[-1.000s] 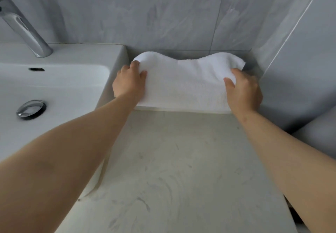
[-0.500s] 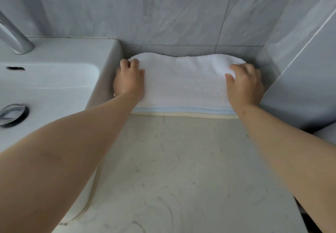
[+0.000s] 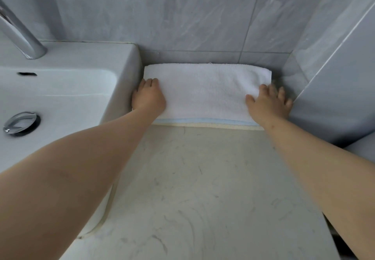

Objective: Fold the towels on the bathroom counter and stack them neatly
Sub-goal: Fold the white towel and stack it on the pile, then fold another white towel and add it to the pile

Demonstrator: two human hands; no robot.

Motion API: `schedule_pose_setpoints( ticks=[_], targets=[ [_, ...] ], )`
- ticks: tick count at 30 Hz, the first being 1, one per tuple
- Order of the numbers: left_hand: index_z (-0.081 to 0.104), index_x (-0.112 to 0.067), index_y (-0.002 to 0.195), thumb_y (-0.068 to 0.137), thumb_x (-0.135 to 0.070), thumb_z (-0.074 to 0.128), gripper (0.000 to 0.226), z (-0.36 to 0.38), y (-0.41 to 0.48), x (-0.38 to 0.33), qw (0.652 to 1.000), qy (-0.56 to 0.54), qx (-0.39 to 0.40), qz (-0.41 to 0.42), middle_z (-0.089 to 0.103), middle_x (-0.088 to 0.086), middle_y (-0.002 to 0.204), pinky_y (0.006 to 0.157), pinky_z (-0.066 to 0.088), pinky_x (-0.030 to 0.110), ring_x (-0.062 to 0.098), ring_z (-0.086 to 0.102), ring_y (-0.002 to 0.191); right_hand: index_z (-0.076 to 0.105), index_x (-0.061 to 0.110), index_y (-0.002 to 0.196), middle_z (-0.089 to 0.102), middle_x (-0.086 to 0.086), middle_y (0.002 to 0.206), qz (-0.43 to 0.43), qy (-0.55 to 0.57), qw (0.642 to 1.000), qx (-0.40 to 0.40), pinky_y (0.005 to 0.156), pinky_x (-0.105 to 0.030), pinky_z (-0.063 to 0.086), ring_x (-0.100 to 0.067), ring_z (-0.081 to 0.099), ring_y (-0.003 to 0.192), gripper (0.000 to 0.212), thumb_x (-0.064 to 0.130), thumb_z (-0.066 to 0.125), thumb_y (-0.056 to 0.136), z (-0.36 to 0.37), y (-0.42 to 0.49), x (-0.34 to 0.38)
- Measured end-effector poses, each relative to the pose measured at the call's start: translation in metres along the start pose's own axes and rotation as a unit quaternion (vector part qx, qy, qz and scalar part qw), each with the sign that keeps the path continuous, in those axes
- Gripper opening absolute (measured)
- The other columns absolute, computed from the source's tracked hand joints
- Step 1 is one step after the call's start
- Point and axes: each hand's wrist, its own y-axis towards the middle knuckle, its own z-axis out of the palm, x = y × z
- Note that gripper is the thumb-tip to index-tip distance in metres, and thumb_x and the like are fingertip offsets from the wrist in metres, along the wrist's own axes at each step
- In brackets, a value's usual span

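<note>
Your white towel lies folded into a long rectangle at the back of the marble-patterned counter, its far edge against the grey tiled wall; it sits on top of a small stack, with the front edge of a light blue towel showing just beneath it and the edge of a cream towel under that, touching the counter; the stack fills the gap between the white sink on the left and the grey side panel on the right.

Your left hand rests on the left end of the white towel, squeezed in beside the outer wall of the sink; its fingers point away from you and are foreshortened, and the thumb is hidden, so I cannot tell whether it is pinching the cloth or only pressing on it.

Your right hand lies flat on the right end of the white towel, released, fingers straight and spread, their tips slightly blurred and reaching to the towel's right edge near the side panel; it grasps nothing.

Both of your forearms stretch bare across the counter, the left one crossing over the front corner of the sink.

In the sink, the chrome drain stopper sits in the basin floor and a dark overflow slot marks the back wall; the chrome faucet rises from the sink's rear ledge at the far left.
</note>
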Motion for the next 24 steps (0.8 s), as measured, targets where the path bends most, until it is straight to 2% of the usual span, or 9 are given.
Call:
schedule_pose_setpoints(
  ticks=[3, 7, 10, 17, 24],
  targets=[
    [0.045, -0.002, 0.124, 0.096, -0.013, 0.033, 0.032, -0.005, -0.014, -0.004, 1.000, 0.008, -0.012, 0.016, 0.044, 0.011, 0.134, 0.094, 0.032, 0.040, 0.026, 0.030, 0.131, 0.018, 0.015, 0.148, -0.001, -0.006, 0.159, -0.011, 0.002, 1.000, -0.001, 0.114, -0.047, 0.005, -0.029, -0.001, 0.145, 0.061, 0.046, 0.031, 0.097, -0.007, -0.017, 0.005],
    [0.045, -0.007, 0.129, 0.096, -0.021, 0.038, 0.037, -0.008, -0.054, -0.016, 0.996, -0.019, -0.039, 0.077, 0.043, 0.007, 0.137, 0.105, 0.027, 0.041, 0.026, 0.025, 0.136, 0.023, 0.021, 0.146, 0.001, -0.004, 0.159, -0.080, 0.032, 0.995, -0.044, 0.113, -0.045, 0.008, -0.029, 0.004, 0.144, 0.056, 0.043, 0.037, 0.097, -0.008, -0.062, 0.014],
    [0.042, -0.015, 0.135, 0.096, -0.026, 0.042, 0.041, -0.014, -0.095, -0.021, 0.992, -0.034, -0.034, 0.116, 0.040, 0.002, 0.141, 0.106, 0.025, 0.037, 0.022, 0.027, 0.135, 0.021, 0.025, 0.147, 0.002, -0.002, 0.159, -0.144, 0.024, 0.989, -0.038, 0.112, -0.042, 0.011, -0.028, 0.006, 0.144, 0.055, 0.043, 0.036, 0.098, -0.007, -0.102, 0.015],
    [0.036, -0.026, 0.140, 0.095, -0.033, 0.043, 0.046, -0.029, -0.190, -0.013, 0.993, -0.029, 0.014, 0.114, 0.041, -0.004, 0.141, 0.104, 0.028, 0.034, 0.024, 0.035, 0.129, 0.033, 0.023, 0.143, 0.023, -0.004, 0.155, -0.221, 0.017, 0.975, -0.013, 0.108, -0.040, 0.019, -0.027, 0.024, 0.139, 0.055, 0.049, 0.036, 0.095, -0.003, -0.200, 0.006],
    [0.035, -0.030, 0.140, 0.095, -0.035, 0.043, 0.046, -0.039, -0.278, 0.019, 0.995, -0.033, 0.012, 0.088, 0.042, -0.009, 0.140, 0.103, 0.028, 0.033, 0.019, 0.037, 0.128, 0.027, 0.028, 0.144, 0.022, 0.001, 0.154, -0.206, 0.059, 0.976, 0.048, 0.110, -0.037, 0.016, -0.022, 0.019, 0.141, 0.053, 0.049, 0.036, 0.096, 0.011, -0.285, 0.004]
  ],
)
